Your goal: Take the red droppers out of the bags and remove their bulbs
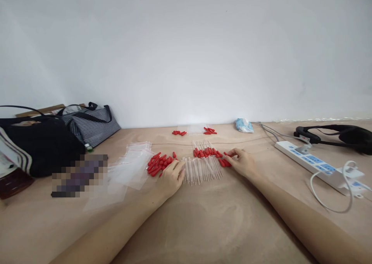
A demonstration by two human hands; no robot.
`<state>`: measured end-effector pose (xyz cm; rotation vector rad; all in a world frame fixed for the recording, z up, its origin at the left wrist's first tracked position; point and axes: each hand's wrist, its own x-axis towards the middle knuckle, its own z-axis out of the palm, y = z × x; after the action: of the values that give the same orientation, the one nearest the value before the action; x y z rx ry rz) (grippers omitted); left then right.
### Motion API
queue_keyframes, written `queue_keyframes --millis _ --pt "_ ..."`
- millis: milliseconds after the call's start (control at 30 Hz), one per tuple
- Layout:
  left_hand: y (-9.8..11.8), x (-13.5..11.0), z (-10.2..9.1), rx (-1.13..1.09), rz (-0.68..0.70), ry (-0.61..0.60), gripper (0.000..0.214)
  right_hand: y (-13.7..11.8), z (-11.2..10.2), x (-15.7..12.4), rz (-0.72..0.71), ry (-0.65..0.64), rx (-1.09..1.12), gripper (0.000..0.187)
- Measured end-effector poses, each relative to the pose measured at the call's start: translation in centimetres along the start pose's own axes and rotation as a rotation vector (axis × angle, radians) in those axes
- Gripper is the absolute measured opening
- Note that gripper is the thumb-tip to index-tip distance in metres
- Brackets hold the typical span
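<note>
A row of clear glass dropper tubes lies side by side on the table. Behind it is a second row of droppers with red rubber bulbs on their near ends. My left hand is closed at the left end of the front row, fingers curled together; whatever is in them is hidden. Beside it, to the left, sits a pile of loose red bulbs. At the right end, my right hand pinches a red bulb between thumb and fingertips, over a few more bulbs.
Clear zip bags are spread at the left, near a pixelated dark object and bags. Another bulb-and-tube group lies by the wall. A face mask, power strip with cables and black headset are at right.
</note>
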<state>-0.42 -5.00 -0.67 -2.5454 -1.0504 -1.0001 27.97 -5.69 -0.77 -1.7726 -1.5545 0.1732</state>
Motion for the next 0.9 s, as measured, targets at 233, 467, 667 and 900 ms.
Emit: queue_keyframes --millis 233,467,667,900 --pt "0.7 -0.2 -0.8 -0.146 0.058 -0.071 0.023 0.2 0.2 -0.2 -0.033 -0.010 -0.198 0.019" --pt "0.4 -0.5 -1.5 -0.206 0.059 -0.111 0.029 -0.2 0.4 0.6 -0.015 0.003 -0.169 0.027" --pt "-0.1 -0.7 -2.1 -0.176 0.029 0.009 0.023 -1.9 0.7 3.6 0.177 -0.188 -0.249 0.024" --pt "-0.5 -0.7 -2.2 -0.102 0.045 0.014 0.018 -2.9 1.8 6.1 0.277 -0.384 -0.288 0.024"
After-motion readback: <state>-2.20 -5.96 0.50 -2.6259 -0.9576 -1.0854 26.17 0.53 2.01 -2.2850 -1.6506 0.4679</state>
